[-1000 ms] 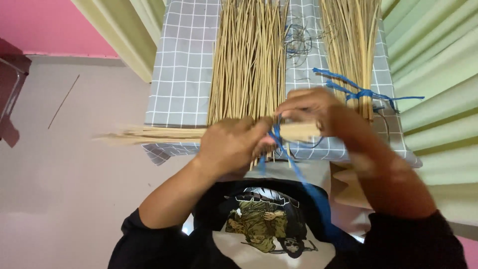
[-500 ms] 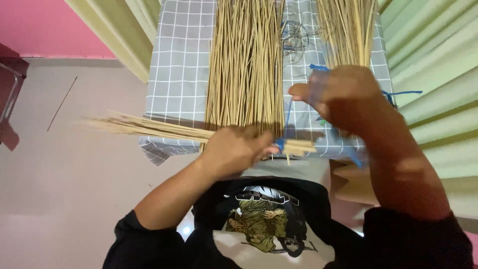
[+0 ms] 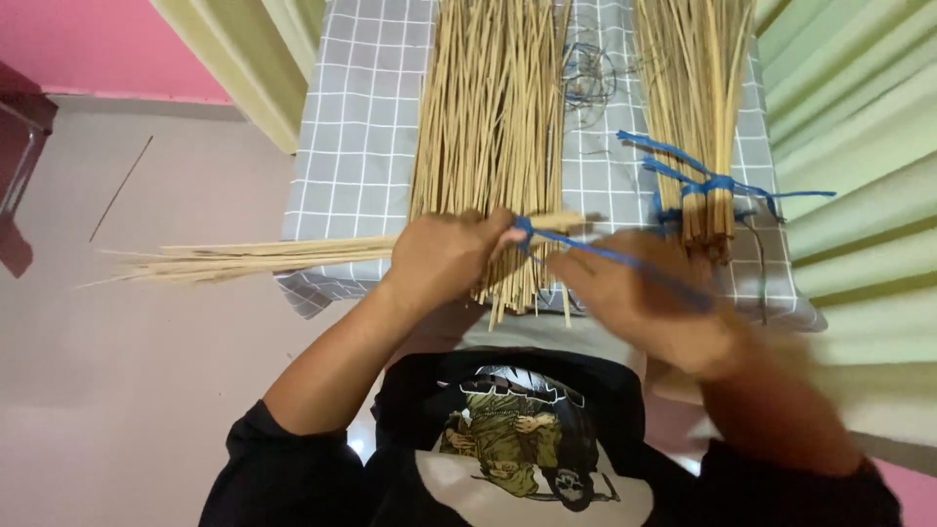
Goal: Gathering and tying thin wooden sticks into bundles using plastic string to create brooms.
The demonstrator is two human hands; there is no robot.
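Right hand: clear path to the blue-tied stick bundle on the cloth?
Probably yes. The right hand lies just short of the tied bundle with nothing between them, but it is pulling the blue string.

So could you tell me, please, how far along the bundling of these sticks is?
Done: one bundle lies on the cloth, tied with blue string. In hand: the left hand grips a second bunch while the right hand pulls a blue cord around it. Left: the loose pile is untied.

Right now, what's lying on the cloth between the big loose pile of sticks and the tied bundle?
In the head view, a tangle of thin dark string lies on the checked cloth between the loose pile and the tied bundle.
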